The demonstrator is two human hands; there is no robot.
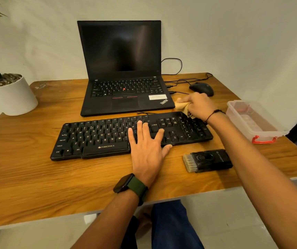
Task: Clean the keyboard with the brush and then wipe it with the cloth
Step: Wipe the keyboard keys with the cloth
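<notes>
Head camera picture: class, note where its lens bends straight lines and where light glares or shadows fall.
Head view: the wide lens bows the wooden desk's edge; a soft reflection sits on the black laptop's dark screen; the black keyboard is sharp; the open left hand casts only a faint shadow.

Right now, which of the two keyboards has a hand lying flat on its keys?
The separate Zebronics keyboard at the front: the left hand rests flat on it. The laptop keyboard behind is untouched.
</notes>
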